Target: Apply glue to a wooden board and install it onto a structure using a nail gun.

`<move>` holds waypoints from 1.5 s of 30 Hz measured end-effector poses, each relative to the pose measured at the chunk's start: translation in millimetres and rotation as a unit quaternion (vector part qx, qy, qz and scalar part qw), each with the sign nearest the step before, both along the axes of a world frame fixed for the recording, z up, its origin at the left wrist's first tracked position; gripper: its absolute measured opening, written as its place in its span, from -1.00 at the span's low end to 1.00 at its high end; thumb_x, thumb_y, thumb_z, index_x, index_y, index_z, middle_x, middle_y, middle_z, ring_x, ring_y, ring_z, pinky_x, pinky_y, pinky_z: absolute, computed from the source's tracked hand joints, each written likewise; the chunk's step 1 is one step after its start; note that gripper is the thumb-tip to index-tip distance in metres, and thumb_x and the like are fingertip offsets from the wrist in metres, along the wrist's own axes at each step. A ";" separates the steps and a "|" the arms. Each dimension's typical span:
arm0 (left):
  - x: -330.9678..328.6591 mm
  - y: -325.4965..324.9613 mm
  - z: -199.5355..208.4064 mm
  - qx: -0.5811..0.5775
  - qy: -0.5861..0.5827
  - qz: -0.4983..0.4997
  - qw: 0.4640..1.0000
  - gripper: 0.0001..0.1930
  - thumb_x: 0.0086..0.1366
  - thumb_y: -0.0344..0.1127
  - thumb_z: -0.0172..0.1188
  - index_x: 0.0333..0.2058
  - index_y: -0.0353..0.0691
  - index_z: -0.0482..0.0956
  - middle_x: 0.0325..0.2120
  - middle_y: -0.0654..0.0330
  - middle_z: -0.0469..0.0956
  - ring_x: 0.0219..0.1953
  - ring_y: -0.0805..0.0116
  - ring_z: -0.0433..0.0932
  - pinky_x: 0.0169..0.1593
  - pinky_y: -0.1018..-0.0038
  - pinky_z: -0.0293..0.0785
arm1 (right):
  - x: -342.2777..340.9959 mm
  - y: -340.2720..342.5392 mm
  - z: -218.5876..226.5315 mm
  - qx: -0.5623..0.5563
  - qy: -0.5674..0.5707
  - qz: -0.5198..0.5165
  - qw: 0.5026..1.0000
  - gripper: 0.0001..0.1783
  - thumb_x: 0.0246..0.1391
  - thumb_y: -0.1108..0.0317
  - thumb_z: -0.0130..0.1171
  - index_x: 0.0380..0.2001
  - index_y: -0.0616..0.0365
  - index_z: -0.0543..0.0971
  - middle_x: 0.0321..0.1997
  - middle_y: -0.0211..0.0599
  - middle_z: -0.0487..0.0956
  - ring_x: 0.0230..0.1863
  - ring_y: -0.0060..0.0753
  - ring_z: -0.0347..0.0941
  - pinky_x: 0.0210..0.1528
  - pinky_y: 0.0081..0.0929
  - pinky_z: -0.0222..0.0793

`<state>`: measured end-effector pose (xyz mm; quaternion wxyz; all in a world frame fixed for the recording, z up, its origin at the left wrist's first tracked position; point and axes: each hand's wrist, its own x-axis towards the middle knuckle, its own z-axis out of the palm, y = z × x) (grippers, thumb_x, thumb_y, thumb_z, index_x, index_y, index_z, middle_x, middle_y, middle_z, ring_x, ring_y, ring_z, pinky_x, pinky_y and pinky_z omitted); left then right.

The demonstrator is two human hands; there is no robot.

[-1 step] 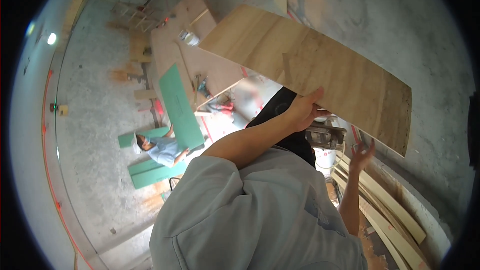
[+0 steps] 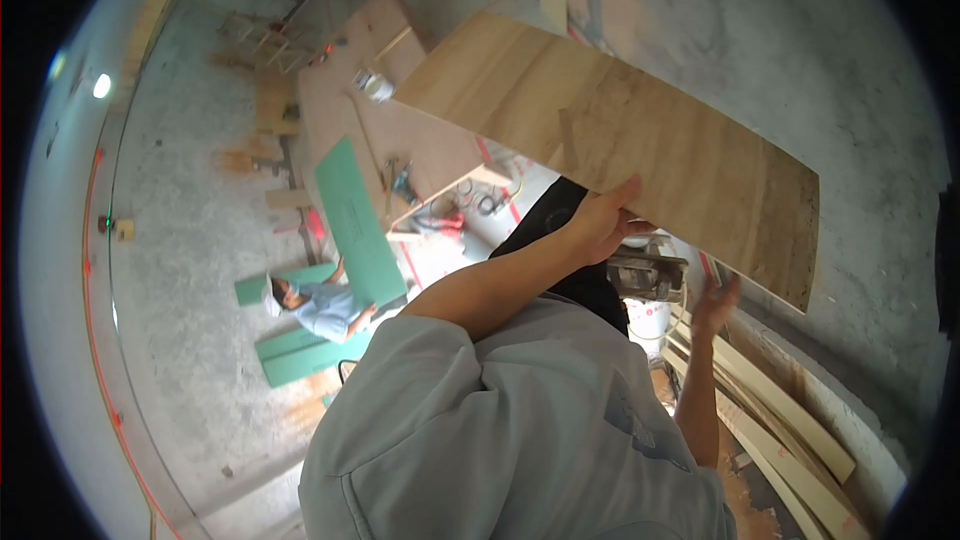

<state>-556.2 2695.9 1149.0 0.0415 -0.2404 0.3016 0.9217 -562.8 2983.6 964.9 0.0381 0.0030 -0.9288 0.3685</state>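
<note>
A long plywood panel [image 2: 690, 155] with brown grain and a narrow strip mark on its face slants across the upper right in front of me. My left hand [image 2: 603, 220] is closed on its near edge, thumb on the face and fingers tucked below. Close to the panel's lower right edge is my right hand [image 2: 714, 306], fingers raised and stretched; whether the fingertips touch the wood I cannot tell. Beneath the panel, between my hands, a dark metal machine or tool part [image 2: 648, 275] is partly hidden. A white bucket [image 2: 650, 320] stands below that.
Long timber strips [image 2: 790, 440] lie by a low wall at lower right. To the left, a co-worker [image 2: 315, 308] handles a green board [image 2: 358, 225]. A wooden worktable [image 2: 430, 140] carries a paint can [image 2: 374, 86], a hammer [image 2: 391, 175] and a drill [image 2: 404, 185].
My right hand has risen slightly toward the panel's edge, its fingers less spread. The panel and my left hand shift very slightly left in view.
</note>
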 end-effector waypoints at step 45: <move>-53.4 -4.6 59.4 0.000 0.132 -0.311 0.941 -0.50 0.43 -0.08 -0.12 0.21 -0.26 0.22 0.12 0.06 0.42 0.15 0.12 0.42 0.18 0.03 0.38 | 36.1 -39.4 195.8 -0.841 0.073 -0.180 0.504 -0.26 0.24 -0.26 -0.22 0.31 -0.01 0.15 0.31 -0.26 0.30 0.28 -0.11 0.27 0.24 0.05 0.24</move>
